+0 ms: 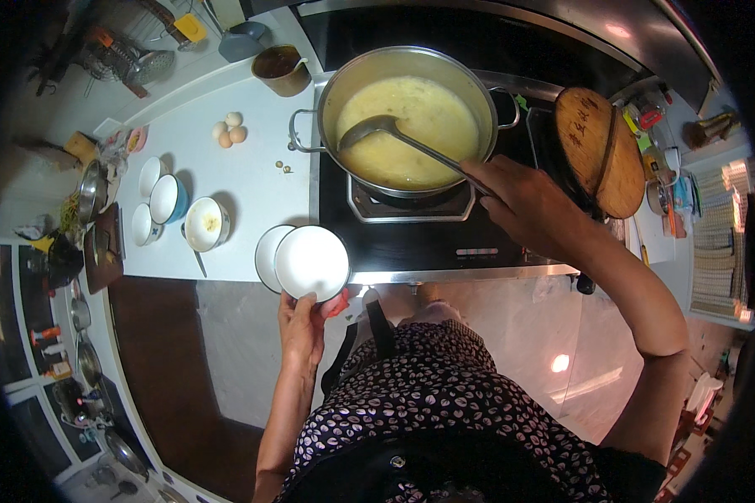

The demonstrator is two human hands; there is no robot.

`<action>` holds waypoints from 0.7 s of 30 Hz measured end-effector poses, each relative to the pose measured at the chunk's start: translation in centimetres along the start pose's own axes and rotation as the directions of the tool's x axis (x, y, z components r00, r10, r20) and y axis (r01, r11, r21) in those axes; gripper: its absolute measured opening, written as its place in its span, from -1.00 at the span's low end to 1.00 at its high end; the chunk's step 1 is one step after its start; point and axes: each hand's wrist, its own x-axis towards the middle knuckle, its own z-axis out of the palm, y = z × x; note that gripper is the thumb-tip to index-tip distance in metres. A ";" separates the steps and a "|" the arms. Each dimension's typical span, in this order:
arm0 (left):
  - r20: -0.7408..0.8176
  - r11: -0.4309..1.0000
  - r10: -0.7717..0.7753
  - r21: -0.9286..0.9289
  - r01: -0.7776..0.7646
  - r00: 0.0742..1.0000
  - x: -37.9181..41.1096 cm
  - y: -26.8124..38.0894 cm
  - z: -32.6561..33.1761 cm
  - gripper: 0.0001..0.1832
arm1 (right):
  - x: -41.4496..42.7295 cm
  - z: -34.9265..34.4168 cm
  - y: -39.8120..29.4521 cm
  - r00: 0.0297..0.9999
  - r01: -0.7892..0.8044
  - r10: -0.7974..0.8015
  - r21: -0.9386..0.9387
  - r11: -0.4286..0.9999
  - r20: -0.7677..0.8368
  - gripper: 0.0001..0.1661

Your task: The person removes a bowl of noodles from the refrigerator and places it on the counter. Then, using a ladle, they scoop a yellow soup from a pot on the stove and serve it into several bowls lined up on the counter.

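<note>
My right hand grips the handle of a metal ladle. Its bowl rests in the pale yellow liquid inside a large stainless-steel pot, which stands on a black glass hob. At the counter's front edge, my left hand holds a white bowl by its rim, thumb on the near side. The inside of this bowl looks white and bare. A second white bowl sits partly hidden behind it; whether my fingers touch that one I cannot tell.
On the white counter stand several bowls, one bowl with yellow residue, and several eggs. A brown pot is near the wall. Right of the steel pot, a wooden lid covers a dark wok.
</note>
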 end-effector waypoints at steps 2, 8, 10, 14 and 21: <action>-0.021 1.000 0.009 -0.016 -0.010 1.000 -0.6 -0.8 1.0 -0.51 | -0.7 -1.2 0.0 0.995 -0.041 0.045 -0.039 0.998 0.093 -0.42; -0.075 0.998 0.045 -0.028 -0.048 0.996 -1.0 -3.5 2.3 -0.51 | -4.3 -4.7 0.6 0.973 -0.032 0.076 -0.197 0.980 0.219 -0.37; -0.093 0.999 0.034 -0.031 -0.037 0.995 -1.3 -3.8 2.8 -0.50 | -5.0 -5.7 0.7 0.967 -0.103 0.149 -0.217 0.971 0.207 -0.36; -0.088 0.999 0.027 -0.043 -0.031 0.996 -2.0 -3.8 3.9 -0.48 | -5.6 -7.9 2.3 0.978 -0.208 0.206 0.095 0.973 0.028 -0.44; -0.134 0.997 -0.025 -0.074 0.015 0.991 -2.1 -4.5 3.7 -0.41 | -3.7 -10.5 2.2 0.896 -0.390 0.378 0.007 0.921 0.232 -0.55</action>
